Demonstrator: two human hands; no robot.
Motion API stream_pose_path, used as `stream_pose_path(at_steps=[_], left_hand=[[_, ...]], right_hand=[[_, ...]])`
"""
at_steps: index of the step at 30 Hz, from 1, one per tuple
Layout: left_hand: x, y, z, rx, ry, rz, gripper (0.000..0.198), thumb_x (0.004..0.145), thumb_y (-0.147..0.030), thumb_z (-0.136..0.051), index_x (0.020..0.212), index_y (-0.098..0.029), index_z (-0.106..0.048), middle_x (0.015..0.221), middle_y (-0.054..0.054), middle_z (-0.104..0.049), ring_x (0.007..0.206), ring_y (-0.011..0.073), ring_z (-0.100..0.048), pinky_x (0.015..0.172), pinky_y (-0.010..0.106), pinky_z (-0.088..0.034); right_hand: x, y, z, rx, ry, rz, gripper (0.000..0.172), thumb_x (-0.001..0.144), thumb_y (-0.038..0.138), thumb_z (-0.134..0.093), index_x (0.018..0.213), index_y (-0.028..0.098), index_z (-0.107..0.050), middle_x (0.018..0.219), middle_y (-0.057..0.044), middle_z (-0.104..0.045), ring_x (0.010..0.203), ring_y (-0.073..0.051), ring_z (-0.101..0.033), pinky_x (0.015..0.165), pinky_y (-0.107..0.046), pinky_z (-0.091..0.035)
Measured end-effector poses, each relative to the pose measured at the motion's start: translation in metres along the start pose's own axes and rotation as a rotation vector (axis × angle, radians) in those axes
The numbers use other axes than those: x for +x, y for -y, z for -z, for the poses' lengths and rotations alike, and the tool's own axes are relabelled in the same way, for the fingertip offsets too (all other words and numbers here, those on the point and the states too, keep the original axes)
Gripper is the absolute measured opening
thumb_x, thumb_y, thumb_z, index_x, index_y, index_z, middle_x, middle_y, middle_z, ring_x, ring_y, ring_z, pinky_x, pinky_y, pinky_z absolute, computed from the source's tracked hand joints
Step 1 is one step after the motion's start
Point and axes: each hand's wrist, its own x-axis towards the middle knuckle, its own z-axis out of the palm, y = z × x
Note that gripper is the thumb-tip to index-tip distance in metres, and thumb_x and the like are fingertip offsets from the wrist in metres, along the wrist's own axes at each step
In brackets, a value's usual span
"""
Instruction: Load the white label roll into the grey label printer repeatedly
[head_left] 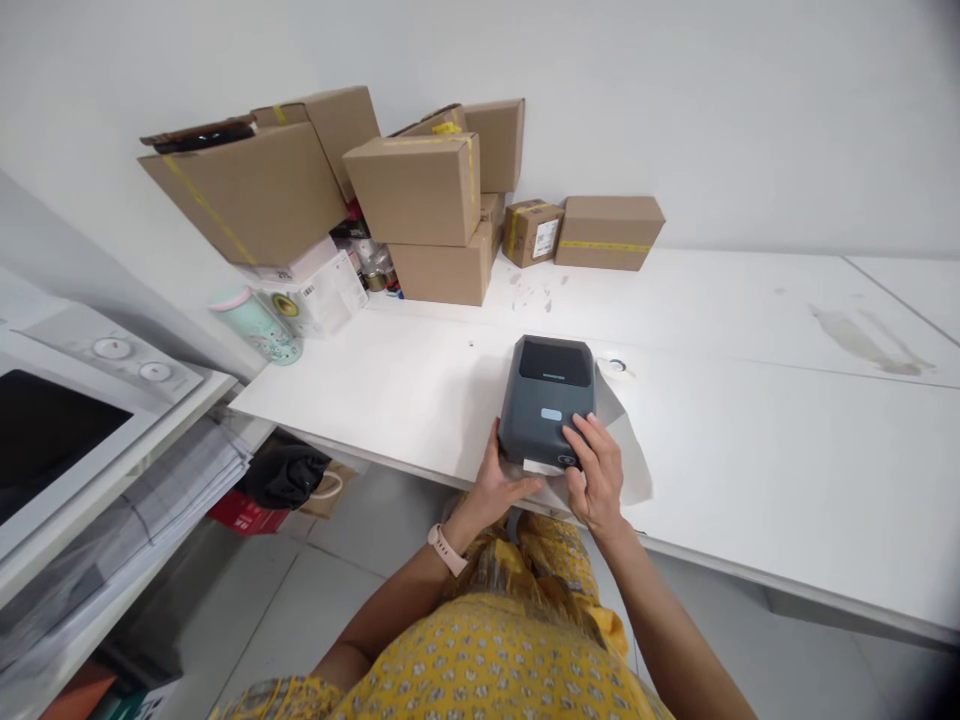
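A dark grey label printer sits near the front edge of a white table, on a white sheet. A white label sticks out of its front slot. My left hand is at the printer's front left corner, thumb reaching under the label, fingers curled against the casing. My right hand rests on the front right of the printer, fingers spread over its top and a finger near a front button. A pale watch is on my left wrist.
Several cardboard boxes are stacked at the back left against the wall, with a mint tumbler and a white carton beside them. A white appliance stands on a shelf at left, papers and bags below.
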Motion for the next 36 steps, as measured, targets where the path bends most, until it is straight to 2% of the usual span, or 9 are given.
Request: stream_pose_path(at_steps=[2, 5, 9, 18, 22, 26, 29, 31, 36], left_hand=[[0.002, -0.005, -0.002, -0.037, 0.01, -0.014, 0.098, 0.077, -0.056, -0.072, 0.155, -0.02, -0.023, 0.16, 0.013, -0.034, 0.147, 0.0286, -0.034, 0.123, 0.041, -0.028], [0.01, -0.012, -0.009, -0.045, -0.122, 0.008, 0.078, 0.089, -0.059, -0.055, 0.153, -0.022, -0.03, 0.162, 0.01, -0.031, 0.149, 0.0262, -0.031, 0.121, 0.039, -0.032], [0.026, -0.014, -0.017, 0.019, -0.246, -0.058, 0.074, 0.089, -0.057, -0.057, 0.15, -0.022, -0.034, 0.159, 0.011, -0.035, 0.146, 0.0261, -0.036, 0.118, 0.036, -0.036], [0.04, -0.007, -0.022, 0.161, -0.289, -0.22, 0.065, 0.09, -0.059, -0.048, 0.14, -0.018, -0.04, 0.143, 0.015, -0.049, 0.131, 0.0266, -0.05, 0.11, 0.038, -0.043], [0.027, -0.011, -0.014, 0.134, -0.225, -0.178, 0.059, 0.091, -0.055, -0.053, 0.138, -0.021, -0.04, 0.141, 0.013, -0.05, 0.127, 0.0238, -0.051, 0.105, 0.035, -0.045], [-0.008, -0.01, -0.012, 0.2, -0.452, -0.04, 0.038, 0.093, -0.054, -0.048, 0.11, -0.021, -0.055, 0.11, 0.008, -0.063, 0.097, 0.0182, -0.061, 0.084, 0.029, -0.051], [-0.024, -0.009, -0.02, 0.143, -0.233, 0.1, 0.042, 0.093, -0.057, -0.047, 0.08, -0.019, -0.058, 0.075, 0.002, -0.061, 0.066, 0.0135, -0.055, 0.062, 0.026, -0.047], [-0.025, -0.008, -0.026, 0.084, -0.076, 0.114, 0.046, 0.091, -0.059, -0.051, 0.071, -0.018, -0.059, 0.066, 0.001, -0.06, 0.057, 0.0114, -0.051, 0.056, 0.025, -0.043], [-0.015, 0.0, -0.037, -0.02, -0.095, 0.064, 0.052, 0.086, -0.063, -0.055, 0.064, -0.016, -0.058, 0.059, 0.001, -0.06, 0.048, 0.0093, -0.049, 0.049, 0.023, -0.039]], right_hand=[[-0.002, 0.002, -0.008, 0.036, -0.072, -0.036, 0.049, 0.097, 0.029, -0.037, 0.144, 0.025, -0.048, 0.145, -0.011, -0.053, 0.14, -0.035, -0.044, 0.111, -0.061, -0.041], [-0.003, 0.005, -0.017, 0.075, -0.169, -0.089, 0.046, 0.099, 0.032, -0.032, 0.139, 0.026, -0.054, 0.14, -0.011, -0.057, 0.137, -0.035, -0.047, 0.11, -0.062, -0.041], [-0.004, 0.006, -0.02, 0.122, -0.192, -0.122, 0.048, 0.1, 0.033, -0.028, 0.137, 0.027, -0.057, 0.138, -0.01, -0.059, 0.136, -0.035, -0.048, 0.11, -0.065, -0.04], [-0.011, 0.002, -0.036, 0.078, -0.294, -0.172, 0.049, 0.097, 0.023, -0.023, 0.128, 0.028, -0.061, 0.129, -0.009, -0.063, 0.134, -0.033, -0.051, 0.109, -0.065, -0.042], [-0.012, 0.0, -0.036, 0.014, -0.243, -0.145, 0.05, 0.099, 0.035, -0.023, 0.139, 0.028, -0.052, 0.138, -0.011, -0.056, 0.135, -0.035, -0.049, 0.105, -0.064, -0.045], [-0.012, 0.001, -0.034, 0.008, -0.345, -0.148, 0.054, 0.099, 0.042, -0.026, 0.148, 0.027, -0.044, 0.152, -0.013, -0.044, 0.138, -0.039, -0.043, 0.106, -0.066, -0.041], [-0.011, 0.004, -0.034, 0.018, -0.311, -0.12, 0.052, 0.099, 0.041, -0.026, 0.143, 0.027, -0.052, 0.147, -0.012, -0.05, 0.137, -0.038, -0.045, 0.109, -0.065, -0.038], [-0.01, 0.004, -0.033, 0.037, -0.285, -0.109, 0.051, 0.1, 0.04, -0.026, 0.139, 0.027, -0.055, 0.144, -0.012, -0.053, 0.136, -0.037, -0.046, 0.109, -0.064, -0.038], [-0.008, 0.005, -0.031, 0.041, -0.286, -0.085, 0.046, 0.1, 0.037, -0.029, 0.137, 0.025, -0.056, 0.143, -0.011, -0.053, 0.137, -0.034, -0.046, 0.108, -0.061, -0.04]])
